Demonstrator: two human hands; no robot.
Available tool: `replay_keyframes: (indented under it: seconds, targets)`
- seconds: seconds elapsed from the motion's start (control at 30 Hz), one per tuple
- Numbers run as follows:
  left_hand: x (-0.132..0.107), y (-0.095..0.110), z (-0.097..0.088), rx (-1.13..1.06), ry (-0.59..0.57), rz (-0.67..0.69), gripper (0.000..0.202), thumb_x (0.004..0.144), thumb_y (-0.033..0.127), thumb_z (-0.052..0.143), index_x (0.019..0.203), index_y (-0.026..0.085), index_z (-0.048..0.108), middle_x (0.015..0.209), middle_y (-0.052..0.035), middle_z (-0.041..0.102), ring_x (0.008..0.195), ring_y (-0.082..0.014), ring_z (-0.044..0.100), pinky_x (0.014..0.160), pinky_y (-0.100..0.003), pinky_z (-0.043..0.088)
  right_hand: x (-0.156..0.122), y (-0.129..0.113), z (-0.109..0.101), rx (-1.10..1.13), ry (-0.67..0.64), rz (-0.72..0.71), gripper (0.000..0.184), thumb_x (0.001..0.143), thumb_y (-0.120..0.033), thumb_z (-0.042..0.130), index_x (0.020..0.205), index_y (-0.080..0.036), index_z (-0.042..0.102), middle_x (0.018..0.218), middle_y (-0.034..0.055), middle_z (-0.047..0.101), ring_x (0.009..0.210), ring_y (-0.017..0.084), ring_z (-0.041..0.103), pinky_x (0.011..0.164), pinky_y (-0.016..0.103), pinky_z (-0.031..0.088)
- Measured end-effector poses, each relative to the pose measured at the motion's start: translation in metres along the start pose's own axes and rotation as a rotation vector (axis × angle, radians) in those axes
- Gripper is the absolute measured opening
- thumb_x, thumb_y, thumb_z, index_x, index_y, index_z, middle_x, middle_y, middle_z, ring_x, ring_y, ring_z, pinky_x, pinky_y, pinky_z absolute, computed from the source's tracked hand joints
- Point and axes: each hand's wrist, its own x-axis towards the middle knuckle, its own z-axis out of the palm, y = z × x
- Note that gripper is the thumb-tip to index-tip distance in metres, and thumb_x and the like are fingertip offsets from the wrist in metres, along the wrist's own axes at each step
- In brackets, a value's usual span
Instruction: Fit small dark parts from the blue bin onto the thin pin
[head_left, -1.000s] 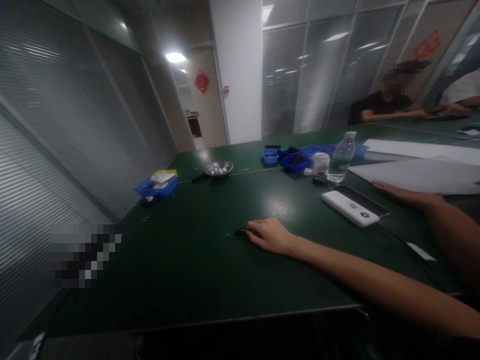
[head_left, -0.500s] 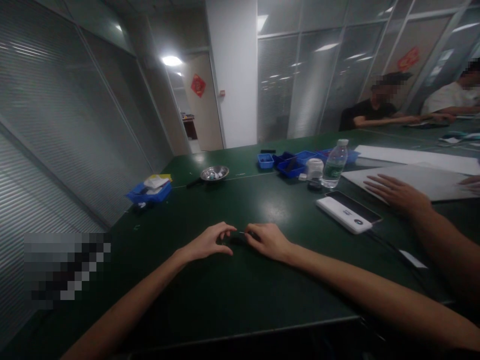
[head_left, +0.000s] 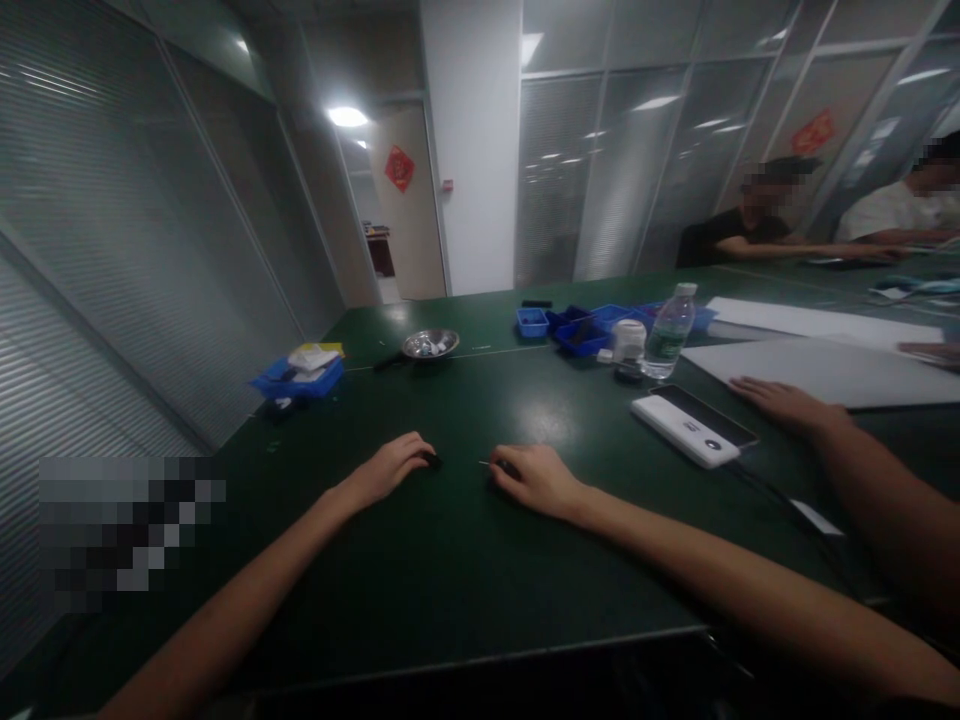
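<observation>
My left hand (head_left: 394,468) is closed, with a small black piece (head_left: 433,459) pinched between thumb and fingers. Its exact kind does not show. My right hand (head_left: 534,478) rests on the green table, curled around a dark-handled tool (head_left: 510,467). A thin pale metal tip pokes out of that fist to the left, toward the left hand. Most of the tool is hidden by the fingers. A gap of bare table separates the two hands, and the black piece and the tip are apart.
Beyond my hands stands a metal bowl (head_left: 430,345) with small pieces in it. Blue trays (head_left: 300,378) lie left and back right. A water bottle (head_left: 670,332), a white power bank (head_left: 686,428) and a phone are to the right. A co-worker's hand (head_left: 787,405) rests on a white board.
My left hand has pulled away to the left and closed on the black piece, now visible at its fingertips. My right hand has stayed nearly still, its tool's tip showing more clearly.
</observation>
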Motion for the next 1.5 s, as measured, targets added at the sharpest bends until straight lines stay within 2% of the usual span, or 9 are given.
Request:
replay_keyframes:
  seconds: [0.1, 0.2, 0.27, 0.37, 0.67, 0.93, 1.23, 1.37, 1.5]
  targets:
    - [-0.007, -0.051, -0.026, 0.065, 0.139, -0.131, 0.028, 0.099, 0.035, 0.049, 0.116, 0.020, 0.066, 0.111, -0.0080, 0.061, 0.100, -0.0212, 0.059, 0.091, -0.033, 0.046, 0.001, -0.001, -0.001, 0.022, 0.002, -0.009, 0.026, 0.101, -0.035, 0.046, 0.111, -0.020, 0.064, 0.093, 0.0034, 0.069, 0.073, 0.013, 0.061, 0.065, 0.023, 0.039]
    - [-0.017, -0.096, -0.052, 0.200, 0.309, -0.396, 0.030, 0.094, 0.034, 0.052, 0.114, 0.018, 0.067, 0.105, -0.0092, 0.064, 0.099, -0.0237, 0.060, 0.090, -0.033, 0.047, 0.001, -0.003, -0.002, 0.021, -0.009, -0.004, 0.026, 0.101, -0.035, 0.046, 0.110, -0.020, 0.064, 0.092, 0.0035, 0.070, 0.072, 0.013, 0.061, 0.065, 0.023, 0.039]
    - [-0.024, -0.116, -0.066, 0.283, 0.392, -0.540, 0.030, 0.090, 0.032, 0.054, 0.112, 0.017, 0.068, 0.100, -0.0089, 0.064, 0.097, -0.0245, 0.061, 0.088, -0.032, 0.047, 0.001, -0.003, -0.003, 0.021, -0.015, 0.001, 0.026, 0.101, -0.035, 0.046, 0.110, -0.020, 0.064, 0.093, 0.0036, 0.070, 0.071, 0.013, 0.061, 0.064, 0.023, 0.039]
    - [-0.033, -0.134, -0.078, 0.342, 0.467, -0.638, 0.030, 0.087, 0.029, 0.055, 0.110, 0.015, 0.067, 0.093, -0.0098, 0.064, 0.093, -0.0261, 0.061, 0.084, -0.032, 0.047, 0.000, -0.003, -0.003, 0.021, -0.018, 0.002, 0.026, 0.101, -0.035, 0.046, 0.111, -0.020, 0.064, 0.093, 0.0036, 0.070, 0.072, 0.013, 0.061, 0.065, 0.023, 0.040]
    - [-0.050, -0.148, -0.074, 0.415, 0.571, -0.733, 0.034, 0.087, 0.032, 0.060, 0.114, 0.012, 0.066, 0.099, -0.0114, 0.065, 0.092, -0.0252, 0.061, 0.084, -0.031, 0.046, 0.001, -0.002, -0.003, -0.010, -0.035, -0.002, 0.027, 0.101, -0.037, 0.045, 0.111, -0.020, 0.064, 0.092, 0.0035, 0.070, 0.072, 0.013, 0.060, 0.066, 0.024, 0.039]
    - [-0.067, -0.148, -0.081, 0.393, 0.635, -0.818, 0.016, 0.080, 0.031, 0.066, 0.085, 0.016, 0.072, 0.093, -0.0105, 0.068, 0.092, -0.0282, 0.062, 0.082, -0.033, 0.046, 0.000, -0.004, -0.005, -0.002, -0.049, 0.004, 0.029, 0.101, -0.038, 0.046, 0.114, -0.020, 0.064, 0.094, 0.0044, 0.070, 0.074, 0.014, 0.062, 0.065, 0.024, 0.040]
    - [-0.041, -0.144, -0.078, 0.214, 0.886, -0.764, 0.024, 0.086, 0.030, 0.062, 0.102, 0.014, 0.069, 0.102, -0.0095, 0.074, 0.092, -0.0212, 0.069, 0.086, -0.030, 0.051, 0.000, -0.003, -0.004, 0.011, -0.053, 0.007, 0.028, 0.101, -0.037, 0.046, 0.115, -0.020, 0.064, 0.093, 0.0042, 0.070, 0.072, 0.013, 0.061, 0.064, 0.023, 0.040]
    - [-0.030, -0.146, -0.075, 0.134, 0.902, -0.730, 0.033, 0.084, 0.024, 0.064, 0.114, 0.011, 0.069, 0.105, -0.0109, 0.075, 0.093, -0.0194, 0.070, 0.088, -0.028, 0.052, 0.001, -0.002, -0.004, 0.002, -0.053, 0.013, 0.029, 0.101, -0.038, 0.046, 0.114, -0.020, 0.065, 0.092, 0.0044, 0.070, 0.073, 0.014, 0.061, 0.065, 0.024, 0.040]
    - [-0.031, -0.149, -0.074, 0.106, 0.885, -0.733, 0.032, 0.083, 0.027, 0.068, 0.110, 0.013, 0.074, 0.105, -0.0105, 0.075, 0.096, -0.0225, 0.069, 0.092, -0.031, 0.050, 0.001, -0.002, -0.004, 0.006, -0.046, 0.004, 0.029, 0.102, -0.038, 0.045, 0.112, -0.020, 0.065, 0.092, 0.0043, 0.070, 0.071, 0.013, 0.060, 0.063, 0.023, 0.039]
